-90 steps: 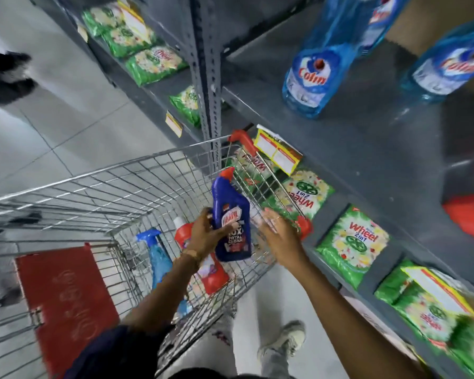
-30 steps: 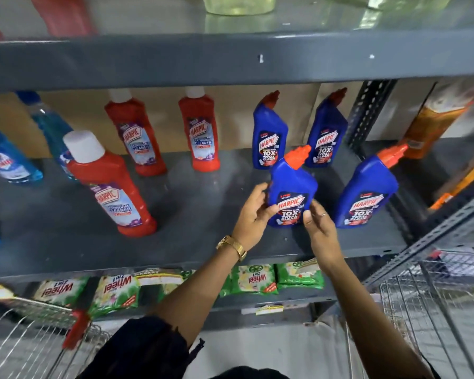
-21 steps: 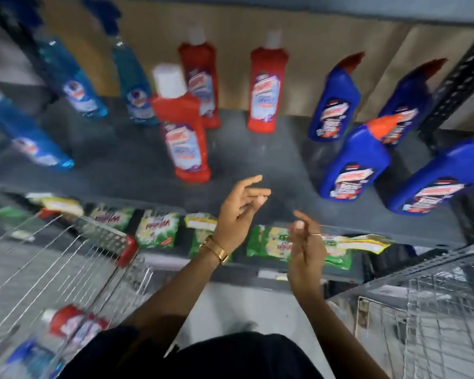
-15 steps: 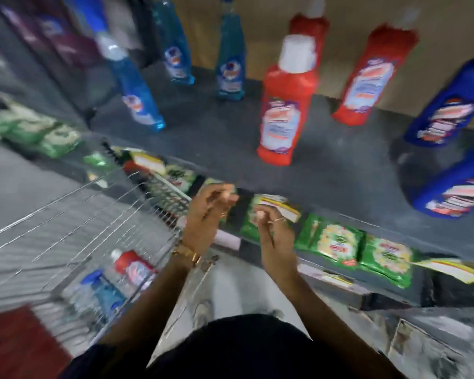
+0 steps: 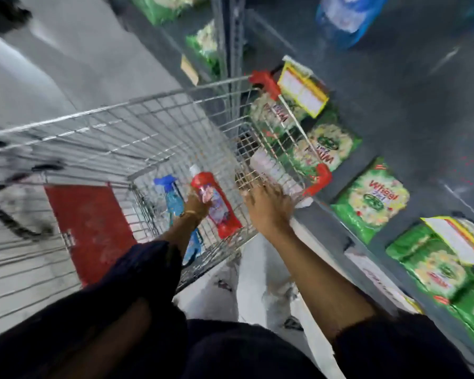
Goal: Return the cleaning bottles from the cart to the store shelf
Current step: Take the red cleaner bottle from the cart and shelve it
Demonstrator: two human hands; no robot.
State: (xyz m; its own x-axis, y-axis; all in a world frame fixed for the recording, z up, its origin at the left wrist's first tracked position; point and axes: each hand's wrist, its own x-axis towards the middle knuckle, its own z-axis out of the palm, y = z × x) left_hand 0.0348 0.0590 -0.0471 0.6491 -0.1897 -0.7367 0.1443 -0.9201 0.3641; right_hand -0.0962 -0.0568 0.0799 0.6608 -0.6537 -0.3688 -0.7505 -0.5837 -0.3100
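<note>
A red cleaning bottle (image 5: pixel 219 209) with a white cap lies tilted inside the wire cart (image 5: pixel 148 103). My left hand (image 5: pixel 195 205) is down in the cart, closed around that bottle's upper part. A blue spray bottle (image 5: pixel 172 198) stands just left of it, partly hidden by my left forearm. My right hand (image 5: pixel 268 205) hovers with fingers spread over the cart's right rim, holding nothing. The grey store shelf (image 5: pixel 394 110) runs along the right, with a blurred blue bottle (image 5: pixel 345 17) on it at the top.
Green detergent packs (image 5: pixel 370 198) fill the lower shelf beside the cart. Yellow price tags (image 5: pixel 303 92) hang from the shelf edge. A red seat flap (image 5: pixel 89 228) closes the cart's near end. Someone's dark shoe (image 5: pixel 6 12) is on the floor, top left.
I put the blue toilet cleaner on the shelf and let go. My view swung down and left to the cart. My left hand reached in and closed on the red bottle.
</note>
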